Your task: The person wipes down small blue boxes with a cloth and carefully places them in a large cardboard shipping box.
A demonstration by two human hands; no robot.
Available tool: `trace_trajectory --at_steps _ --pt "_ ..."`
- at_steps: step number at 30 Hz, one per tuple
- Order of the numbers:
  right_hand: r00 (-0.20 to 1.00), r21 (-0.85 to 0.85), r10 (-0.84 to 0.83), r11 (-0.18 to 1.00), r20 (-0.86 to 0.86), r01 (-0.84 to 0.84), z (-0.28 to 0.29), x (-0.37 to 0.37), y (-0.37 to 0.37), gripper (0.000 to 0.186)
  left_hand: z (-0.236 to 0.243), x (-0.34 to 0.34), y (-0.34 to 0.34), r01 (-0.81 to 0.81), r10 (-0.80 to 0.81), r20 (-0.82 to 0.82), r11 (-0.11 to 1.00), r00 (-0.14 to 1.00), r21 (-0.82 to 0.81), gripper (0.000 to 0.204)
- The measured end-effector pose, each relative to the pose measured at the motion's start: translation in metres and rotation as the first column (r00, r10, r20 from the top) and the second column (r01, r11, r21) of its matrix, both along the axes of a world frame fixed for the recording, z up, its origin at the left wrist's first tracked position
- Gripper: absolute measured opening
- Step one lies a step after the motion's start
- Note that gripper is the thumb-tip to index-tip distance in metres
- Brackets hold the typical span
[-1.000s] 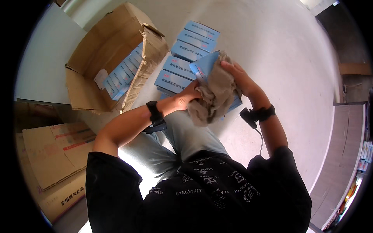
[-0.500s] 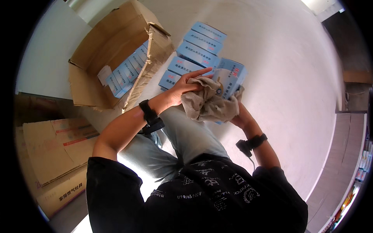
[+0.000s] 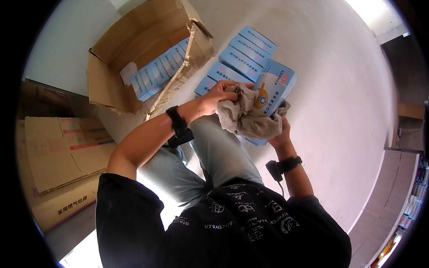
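Note:
A small blue carton (image 3: 278, 85) with a yellow device pictured on it is held tilted in front of me. A crumpled grey-brown cloth (image 3: 250, 117) wraps around its near end. My left hand (image 3: 218, 96) grips the cloth at the carton's left side, fingers curled into the folds. From the lower right, my right hand (image 3: 281, 134) supports the carton through the cloth; its fingers are mostly hidden. Just beyond, matching blue cartons (image 3: 243, 62) stand in a row on the floor, close to my left hand. Part of another blue carton (image 3: 255, 141) shows beneath the cloth.
An open, torn-edged cardboard box (image 3: 105, 82) at the far left contains several more blue cartons (image 3: 158, 71). Flat brown cartons (image 3: 67, 152) are stacked at the left. A shelf unit (image 3: 380, 201) with goods borders the pale floor (image 3: 330, 120) on the right.
My left fingers, stretched over the carton before, are now drawn back and curled into the cloth. More of the carton's front shows. The whole view has shifted slightly, moving the surroundings rightward.

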State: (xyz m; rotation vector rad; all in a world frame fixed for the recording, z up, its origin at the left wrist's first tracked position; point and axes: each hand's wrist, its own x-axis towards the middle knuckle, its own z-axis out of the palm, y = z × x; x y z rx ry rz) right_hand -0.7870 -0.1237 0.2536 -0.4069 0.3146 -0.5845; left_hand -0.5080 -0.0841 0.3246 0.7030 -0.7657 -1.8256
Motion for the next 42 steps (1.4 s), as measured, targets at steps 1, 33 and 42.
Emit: trace_trajectory --at_steps 1,33,42 --pt "0.997 0.012 -0.029 0.999 -0.068 0.03 -0.001 0.002 0.001 0.054 -0.003 0.002 0.0 -0.006 0.006 0.033 1.0 0.999 -0.004 0.051" --pt "0.391 -0.957 -0.899 0.265 -0.199 0.121 0.088 0.08 -0.077 0.012 0.023 0.246 0.056 -0.835 0.876 0.406 0.415 0.26 -0.361 0.061" --pt "-0.149 -0.526 -0.963 0.249 -0.226 -0.813 0.044 0.133 -0.045 0.058 -0.197 0.415 0.168 -0.912 0.346 0.863 0.047 -0.369 -0.409 0.075"
